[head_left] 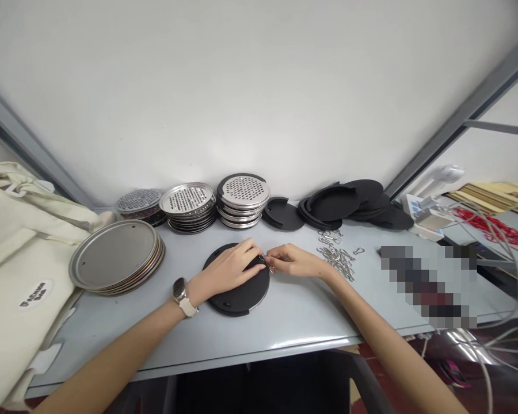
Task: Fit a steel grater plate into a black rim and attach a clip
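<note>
A black round disc (244,296) lies on the table in front of me, with a small hole near its front rim. My left hand (233,267), with a watch at its wrist, lies across the disc and grips it at the right edge between thumb and fingers. There my right hand (291,260) pinches a small metal clip (271,268), mostly hidden by the fingertips. Both hands' fingertips nearly meet at the rim. To the right of my right hand lies a loose pile of metal snap clips (339,259).
Along the wall stand stacks of perforated metal grater discs (244,192) and black round covers (334,204). Flat grey round plates (116,253) are stacked on the left beside a cream bag (17,276). Cables (509,253) and red cords (496,227) are at the right.
</note>
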{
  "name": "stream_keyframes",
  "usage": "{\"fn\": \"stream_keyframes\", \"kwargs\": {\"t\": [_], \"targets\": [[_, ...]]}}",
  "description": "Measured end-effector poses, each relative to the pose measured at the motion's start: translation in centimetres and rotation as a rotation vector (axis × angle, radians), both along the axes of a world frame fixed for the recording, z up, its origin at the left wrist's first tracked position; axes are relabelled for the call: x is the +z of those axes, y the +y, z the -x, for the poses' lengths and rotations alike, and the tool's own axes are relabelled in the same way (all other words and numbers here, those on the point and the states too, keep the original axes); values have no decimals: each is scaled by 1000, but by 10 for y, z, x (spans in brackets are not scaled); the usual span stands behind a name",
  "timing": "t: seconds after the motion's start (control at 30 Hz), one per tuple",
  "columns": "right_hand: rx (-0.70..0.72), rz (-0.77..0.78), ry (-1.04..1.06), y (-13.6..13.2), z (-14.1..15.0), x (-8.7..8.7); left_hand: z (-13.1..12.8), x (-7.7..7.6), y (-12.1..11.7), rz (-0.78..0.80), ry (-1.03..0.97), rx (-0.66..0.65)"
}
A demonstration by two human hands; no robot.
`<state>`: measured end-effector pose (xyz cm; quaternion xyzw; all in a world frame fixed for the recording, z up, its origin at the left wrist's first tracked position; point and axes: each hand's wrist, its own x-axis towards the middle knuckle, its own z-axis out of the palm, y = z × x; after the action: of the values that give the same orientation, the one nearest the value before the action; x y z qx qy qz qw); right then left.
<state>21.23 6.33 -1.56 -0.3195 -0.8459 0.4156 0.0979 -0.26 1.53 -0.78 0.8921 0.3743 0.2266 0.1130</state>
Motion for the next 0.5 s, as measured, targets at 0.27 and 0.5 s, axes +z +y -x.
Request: {"fn": "stream_keyframes", "kwargs": {"t": [0.27, 0.5], "targets": [[81, 51, -17, 2, -5, 8, 1, 0, 0, -15, 46, 1], [100, 112, -36, 2, -8, 14, 0, 0, -1, -33, 89, 9]]}}
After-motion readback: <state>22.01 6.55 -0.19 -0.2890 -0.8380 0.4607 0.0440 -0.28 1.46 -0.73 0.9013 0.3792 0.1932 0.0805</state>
